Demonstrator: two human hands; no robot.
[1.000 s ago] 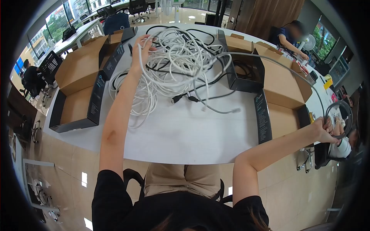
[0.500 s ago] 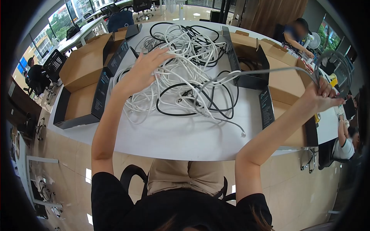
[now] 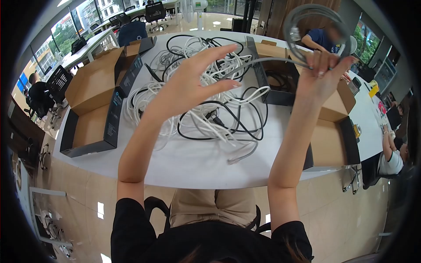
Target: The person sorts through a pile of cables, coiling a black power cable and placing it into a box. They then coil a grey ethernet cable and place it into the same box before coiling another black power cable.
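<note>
My right hand [image 3: 322, 72] is raised above the right side of the table, its fingers closed on a coiled grey cable [image 3: 289, 33]. From that hand a length of the cable runs left, between the spread thumb and fingers of my left hand [image 3: 186, 83]. My left hand is open over the tangle and does not grip the cable. Below lies a heap of white cables [image 3: 135, 103] mixed with black cables [image 3: 266, 116]. A black plug [image 3: 215, 118] shows among them. One grey cable end [image 3: 243, 159] rests on the white table [image 3: 197, 168] near its front edge.
An open black cardboard box [image 3: 112, 122] stands at the left. At the right are another open box [image 3: 280, 97] with dark cables inside and a third open box [image 3: 348, 142]. A person in blue [image 3: 322, 39] sits beyond; another in white [image 3: 390, 163] sits at far right.
My right hand has come left and upward with the grey coil. My left hand has moved right, thumb and fingers now around the cable's path. The loose cable end has shifted left.
</note>
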